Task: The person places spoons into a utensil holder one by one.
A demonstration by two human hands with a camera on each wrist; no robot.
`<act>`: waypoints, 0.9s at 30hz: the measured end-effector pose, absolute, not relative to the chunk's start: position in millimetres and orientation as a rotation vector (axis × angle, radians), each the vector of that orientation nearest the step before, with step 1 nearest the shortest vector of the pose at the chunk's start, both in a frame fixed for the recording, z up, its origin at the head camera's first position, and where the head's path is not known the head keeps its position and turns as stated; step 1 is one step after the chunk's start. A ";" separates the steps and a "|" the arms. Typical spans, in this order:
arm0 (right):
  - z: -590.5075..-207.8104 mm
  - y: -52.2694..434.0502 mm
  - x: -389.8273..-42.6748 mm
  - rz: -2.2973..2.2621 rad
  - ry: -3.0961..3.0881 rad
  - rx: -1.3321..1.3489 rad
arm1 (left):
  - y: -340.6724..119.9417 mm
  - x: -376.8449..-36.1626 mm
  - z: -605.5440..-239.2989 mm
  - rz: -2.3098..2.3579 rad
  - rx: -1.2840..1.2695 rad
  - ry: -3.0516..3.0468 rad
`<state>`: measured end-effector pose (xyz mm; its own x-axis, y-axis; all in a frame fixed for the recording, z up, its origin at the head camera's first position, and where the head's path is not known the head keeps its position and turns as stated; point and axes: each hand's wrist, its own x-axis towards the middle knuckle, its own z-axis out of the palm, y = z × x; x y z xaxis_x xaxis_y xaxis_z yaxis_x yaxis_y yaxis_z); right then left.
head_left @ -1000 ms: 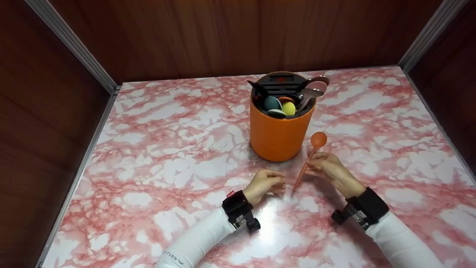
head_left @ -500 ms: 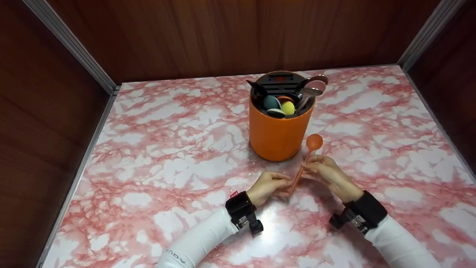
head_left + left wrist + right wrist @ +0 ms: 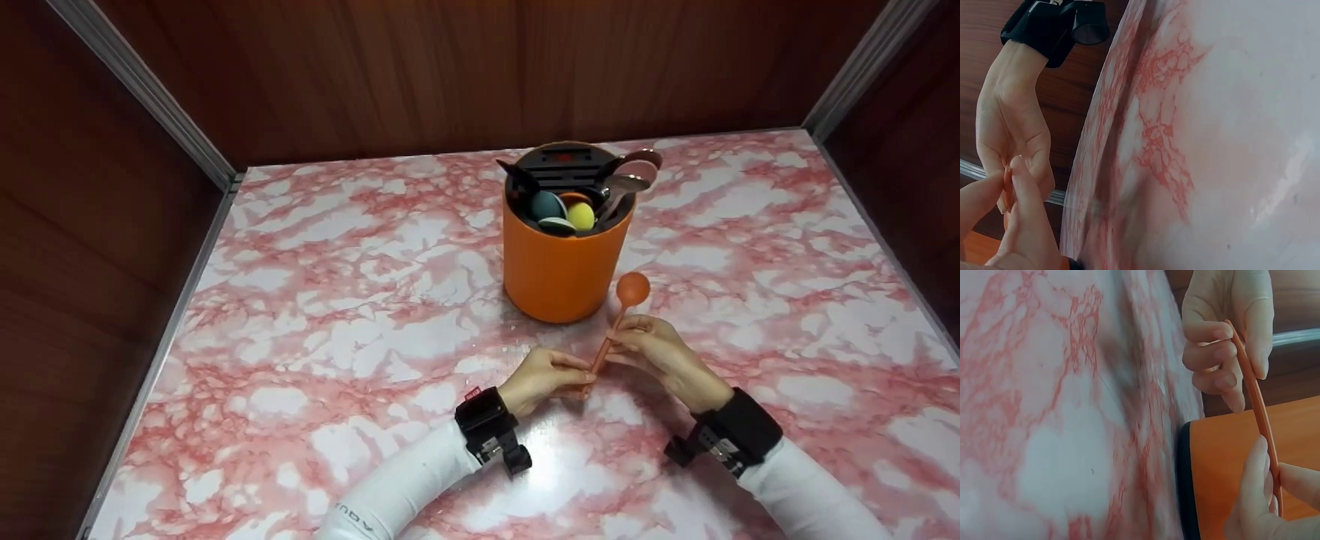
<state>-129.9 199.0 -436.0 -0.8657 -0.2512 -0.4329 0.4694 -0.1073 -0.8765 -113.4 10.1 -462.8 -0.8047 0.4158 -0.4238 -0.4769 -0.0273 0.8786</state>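
Note:
An orange spoon is held off the marbled tabletop, its round bowl upward and its handle slanting down to the left. My right hand pinches the handle below the bowl between thumb and fingers. At the lower end of the handle, my left hand pinches it too. The right wrist view shows the slim handle running between the two hands, edge-on and slightly curved. Just behind them stands an orange utensil holder with a black slotted insert.
The holder contains spoons with metal bowls, utensils with teal and yellow ends, and a black-tipped piece. Dark wood panels enclose the back and sides of the pink-and-white tabletop.
My left hand has moved right and now pinches the lower handle end. My right hand has shifted slightly left and down with the spoon. The holder stays in place.

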 end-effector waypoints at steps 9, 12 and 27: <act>-431.6 200.5 -123.4 -1.975 1.744 0.246 | 11.5 -111.9 -460.4 1.849 -0.022 1.652; -429.1 200.7 -121.5 -1.976 1.748 0.228 | 11.3 -110.6 -458.5 1.845 -0.013 1.650; -419.2 201.2 -116.2 -2.031 1.714 0.194 | 11.0 -104.5 -444.1 1.849 0.040 1.671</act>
<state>-116.2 201.2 -419.2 -0.8782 -0.2618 -0.4002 0.4386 -0.1072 -0.8923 -104.5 11.0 -444.1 -0.7959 0.4679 -0.3842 -0.4294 0.0111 0.9031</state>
